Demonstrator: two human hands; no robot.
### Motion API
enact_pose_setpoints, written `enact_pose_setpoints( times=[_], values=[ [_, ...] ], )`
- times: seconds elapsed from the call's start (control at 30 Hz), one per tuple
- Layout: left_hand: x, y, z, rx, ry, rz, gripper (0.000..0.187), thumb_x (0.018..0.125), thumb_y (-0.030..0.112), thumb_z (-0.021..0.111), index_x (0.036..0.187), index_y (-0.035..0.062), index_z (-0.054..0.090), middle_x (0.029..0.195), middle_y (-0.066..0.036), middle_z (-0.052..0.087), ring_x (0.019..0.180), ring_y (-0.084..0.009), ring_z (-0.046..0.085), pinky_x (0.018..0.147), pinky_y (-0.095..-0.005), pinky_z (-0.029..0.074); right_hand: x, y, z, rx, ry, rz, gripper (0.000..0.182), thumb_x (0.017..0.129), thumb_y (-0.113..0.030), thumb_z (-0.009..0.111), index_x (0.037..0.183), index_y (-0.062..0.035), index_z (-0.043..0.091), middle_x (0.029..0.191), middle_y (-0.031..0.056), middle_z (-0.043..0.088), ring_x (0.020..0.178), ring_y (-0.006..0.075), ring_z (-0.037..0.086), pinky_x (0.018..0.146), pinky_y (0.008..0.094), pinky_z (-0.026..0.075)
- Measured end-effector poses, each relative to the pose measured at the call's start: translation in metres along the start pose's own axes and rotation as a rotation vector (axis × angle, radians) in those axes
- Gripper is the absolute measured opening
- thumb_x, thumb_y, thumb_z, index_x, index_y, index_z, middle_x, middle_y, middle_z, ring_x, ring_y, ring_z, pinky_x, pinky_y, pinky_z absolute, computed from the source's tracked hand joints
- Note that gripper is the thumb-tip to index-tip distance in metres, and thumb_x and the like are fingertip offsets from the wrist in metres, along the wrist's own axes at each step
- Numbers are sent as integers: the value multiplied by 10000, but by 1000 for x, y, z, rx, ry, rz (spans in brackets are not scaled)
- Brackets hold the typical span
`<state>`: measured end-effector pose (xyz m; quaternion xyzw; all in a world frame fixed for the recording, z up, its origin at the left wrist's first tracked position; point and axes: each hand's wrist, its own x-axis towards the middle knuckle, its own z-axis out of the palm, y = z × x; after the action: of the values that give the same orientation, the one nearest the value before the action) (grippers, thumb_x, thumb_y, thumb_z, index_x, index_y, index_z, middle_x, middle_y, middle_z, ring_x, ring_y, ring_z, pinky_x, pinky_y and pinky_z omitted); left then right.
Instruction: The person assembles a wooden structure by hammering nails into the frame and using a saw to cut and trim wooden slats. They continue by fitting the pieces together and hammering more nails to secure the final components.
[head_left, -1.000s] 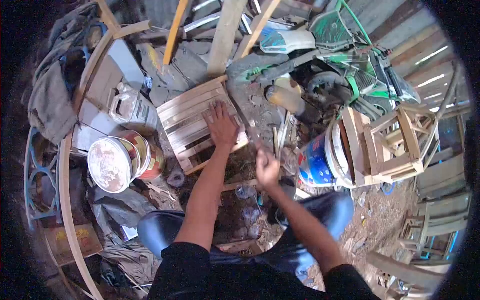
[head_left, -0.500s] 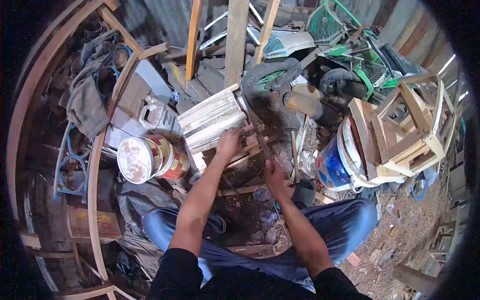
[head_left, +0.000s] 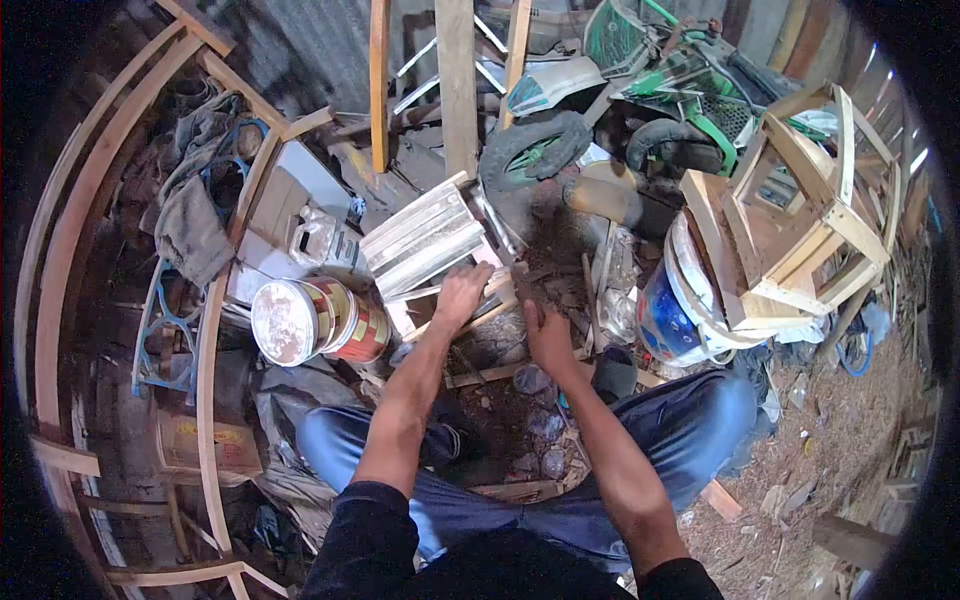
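A slatted wooden box (head_left: 420,240) lies tilted on the ground in front of me. My left hand (head_left: 463,292) is closed over its near right edge, with the fingers at the light end pieces. To the right, my right hand (head_left: 549,338) is closed around a long, narrow dark tool (head_left: 521,285). This tool points up and away, its far end close to the box's right end; its exact kind cannot be made out. A dark metal strip (head_left: 497,222) lies along the box's far right side.
Paint buckets (head_left: 285,322) and a white jerrycan (head_left: 325,243) stand at left. At right, a wooden frame (head_left: 810,215) rests on a blue-and-white bucket (head_left: 672,305). Behind are a small wheel (head_left: 535,150) and green machine parts (head_left: 690,90). Long curved timber (head_left: 205,400) runs along the left.
The view has shifted slightly. My right hand and the dark tool have moved a little closer to my left hand, which stays on the box's edge.
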<state>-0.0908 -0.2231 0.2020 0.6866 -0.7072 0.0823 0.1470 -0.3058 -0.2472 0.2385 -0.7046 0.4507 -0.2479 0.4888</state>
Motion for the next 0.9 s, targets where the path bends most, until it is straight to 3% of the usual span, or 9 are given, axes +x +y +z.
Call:
enact_pose_setpoints(
  times=[0.1, 0.17, 0.3, 0.37, 0.43, 0.63, 0.67, 0.73, 0.9],
  values=[
    [-1, -2, -7, -11, -22, 37, 274, 786, 124, 629, 1052, 62, 601, 1062, -149, 631, 933, -302, 636, 805, -393, 511, -6, -4, -3, -73, -21, 41, 518, 959, -418, 442, 1143, 47, 575, 993, 322, 612, 985, 490, 563, 865, 497, 444],
    [0, -5, -14, -255, 4, 57, 164, 824, 137, 590, 971, 62, 593, 969, -123, 637, 787, -308, 632, 708, -435, 498, -11, -2, -9, -74, -30, 60, 505, 956, -409, 455, 1138, 48, 574, 988, 327, 610, 978, 490, 567, 836, 493, 457],
    [-6, -2, -12, -589, -70, -412, 206, 856, 236, 638, 913, 39, 631, 895, -173, 632, 771, -354, 615, 701, -422, 482, -30, 53, 14, 59, -19, -113, 475, 973, -391, 452, 1071, 57, 574, 868, 295, 614, 864, 436, 610, 752, 449, 459],
    [-11, -4, -3, -589, -75, -453, 246, 842, 269, 662, 881, 26, 643, 902, -181, 628, 813, -361, 606, 729, -410, 476, -31, 58, 19, 77, 12, -174, 466, 974, -387, 455, 1061, 55, 570, 838, 274, 619, 811, 402, 623, 729, 438, 459],
    [-14, -2, 4, -585, 73, -377, 231, 843, 260, 665, 879, 32, 650, 895, -185, 622, 870, -361, 595, 763, -407, 470, -35, 47, 14, 106, -55, -37, 460, 980, -386, 451, 1005, 58, 571, 764, 209, 604, 727, 278, 600, 673, 405, 448],
    [-15, -4, 9, -379, 129, -297, 207, 812, 206, 665, 888, 16, 634, 937, -166, 630, 925, -375, 578, 806, -456, 460, -22, 8, 9, 98, -32, -28, 453, 996, -389, 431, 850, 25, 542, 634, 66, 503, 546, 150, 490, 519, 336, 393],
    [-17, -1, 8, -481, 123, -324, 199, 806, 194, 665, 882, 15, 626, 927, -162, 627, 918, -372, 576, 798, -454, 461, -14, 18, 11, 82, -45, -28, 453, 996, -389, 431, 850, 25, 542, 634, 66, 503, 546, 150, 490, 519, 336, 393],
    [-19, 2, 11, -489, 272, -239, 195, 795, 178, 664, 876, 16, 593, 887, -148, 614, 903, -361, 571, 782, -454, 458, 2, 39, 15, -56, 12, 24, 490, 990, -407, 411, 1135, 25, 592, 752, 225, 618, 723, 345, 614, 665, 431, 451],
    [-16, -4, 20, -384, 275, -210, 206, 792, 184, 659, 901, 37, 564, 878, -123, 601, 887, -339, 567, 762, -447, 451, -12, 39, 6, 158, -10, 129, 490, 982, -424, 451, 985, 37, 617, 546, 47, 501, 507, 159, 515, 487, 338, 388]
  ],
)
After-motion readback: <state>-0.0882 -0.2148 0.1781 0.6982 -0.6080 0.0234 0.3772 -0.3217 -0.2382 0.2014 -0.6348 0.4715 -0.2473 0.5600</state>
